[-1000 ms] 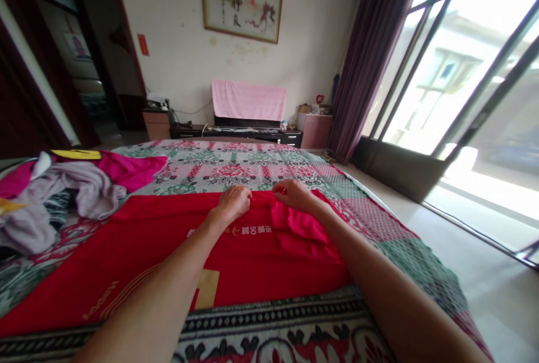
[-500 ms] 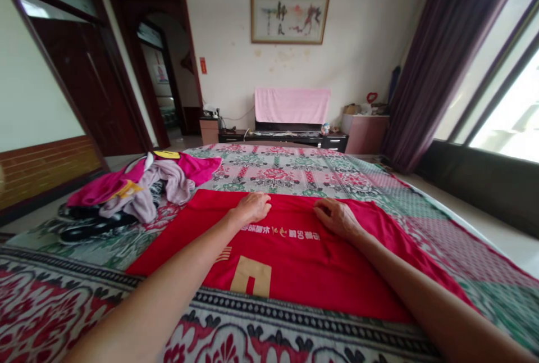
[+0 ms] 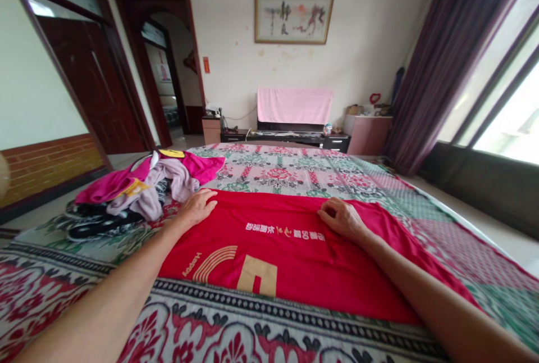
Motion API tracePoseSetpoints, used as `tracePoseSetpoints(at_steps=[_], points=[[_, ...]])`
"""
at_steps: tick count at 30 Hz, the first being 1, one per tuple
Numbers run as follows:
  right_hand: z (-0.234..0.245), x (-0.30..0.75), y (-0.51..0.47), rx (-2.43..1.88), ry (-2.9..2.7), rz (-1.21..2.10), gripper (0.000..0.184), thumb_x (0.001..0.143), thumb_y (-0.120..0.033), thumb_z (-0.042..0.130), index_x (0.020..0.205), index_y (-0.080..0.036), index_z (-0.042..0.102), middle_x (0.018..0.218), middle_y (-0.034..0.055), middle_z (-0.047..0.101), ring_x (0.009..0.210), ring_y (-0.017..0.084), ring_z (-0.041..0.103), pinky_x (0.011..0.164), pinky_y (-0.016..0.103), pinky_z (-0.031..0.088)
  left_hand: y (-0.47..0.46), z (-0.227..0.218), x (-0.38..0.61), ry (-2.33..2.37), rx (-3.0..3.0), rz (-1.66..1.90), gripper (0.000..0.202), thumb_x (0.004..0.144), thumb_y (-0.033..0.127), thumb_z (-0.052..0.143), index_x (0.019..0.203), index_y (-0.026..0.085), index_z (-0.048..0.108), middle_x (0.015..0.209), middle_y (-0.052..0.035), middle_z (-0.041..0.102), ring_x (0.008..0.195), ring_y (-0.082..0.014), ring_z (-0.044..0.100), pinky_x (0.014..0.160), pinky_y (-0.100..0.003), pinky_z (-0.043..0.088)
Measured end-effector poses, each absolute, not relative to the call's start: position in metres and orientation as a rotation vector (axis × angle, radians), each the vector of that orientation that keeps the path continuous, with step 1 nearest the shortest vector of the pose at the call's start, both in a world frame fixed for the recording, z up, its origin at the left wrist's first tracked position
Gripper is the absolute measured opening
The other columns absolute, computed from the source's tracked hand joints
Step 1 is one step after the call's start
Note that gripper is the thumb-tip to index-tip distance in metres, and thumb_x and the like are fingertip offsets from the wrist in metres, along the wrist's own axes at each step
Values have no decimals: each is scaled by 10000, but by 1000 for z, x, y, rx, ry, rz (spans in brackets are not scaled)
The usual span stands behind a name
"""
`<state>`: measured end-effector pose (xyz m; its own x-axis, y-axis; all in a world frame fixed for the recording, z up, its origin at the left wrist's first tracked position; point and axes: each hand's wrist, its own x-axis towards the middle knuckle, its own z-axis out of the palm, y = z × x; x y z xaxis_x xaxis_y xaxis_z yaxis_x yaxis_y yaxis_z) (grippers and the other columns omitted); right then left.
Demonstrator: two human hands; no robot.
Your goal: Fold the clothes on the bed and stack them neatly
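Observation:
A red T-shirt (image 3: 303,264) with gold and white print lies spread on the patterned blanket, lightly wrinkled towards its right side. My left hand (image 3: 197,207) rests at its far left corner, fingers stretched out over the cloth with the thumb apart. At the far edge, right of the middle, my right hand (image 3: 343,219) has its fingers curled together on the fabric and grips it. My left forearm hides the shirt's left edge. Just left of my left hand is a heap of clothes (image 3: 143,183) in pink, lilac, yellow and black.
The blanket (image 3: 278,175) with floral patterns covers the wide surface under the shirt. Beyond it stand a low black cabinet (image 3: 286,137), a screen draped with a pink cloth (image 3: 295,105) and a side cabinet (image 3: 367,134). Purple curtains (image 3: 458,59) hang by the window at right.
My left hand has moved left along the shirt's far edge to its corner, uncovering more gold print. My right hand stays at about the same place. The view has shifted slightly.

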<state>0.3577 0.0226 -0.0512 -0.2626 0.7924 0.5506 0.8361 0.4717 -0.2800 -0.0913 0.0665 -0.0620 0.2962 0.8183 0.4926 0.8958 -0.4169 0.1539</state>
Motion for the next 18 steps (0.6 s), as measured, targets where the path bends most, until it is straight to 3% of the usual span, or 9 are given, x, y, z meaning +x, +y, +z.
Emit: tracePoseSetpoints(at_steps=[3,9,18], points=[[-43,353,20,-1269,-2105,-86,166,809,-291,513,786,-197,648,808,41,624,682,147,587,645,257,453,62,-54,-82,-1529,-2466,-802,333,790,327,489,995,168,698,1157,-111,641,1069,-223,591,978,-353,435],[-35,331,11,-1053,-2338,15,261,801,-189,493,1011,-211,645,1085,73,643,997,194,597,901,327,462,50,-36,-72,-1508,-2625,-614,256,800,275,488,849,198,727,882,-54,687,833,-164,612,830,-283,458],[-44,327,11,-1057,-2373,45,220,794,-179,503,961,-205,643,1052,71,653,978,190,601,895,340,471,46,-32,-72,-1671,-2637,-544,236,757,281,496,763,194,715,811,-34,668,761,-144,591,733,-238,423]])
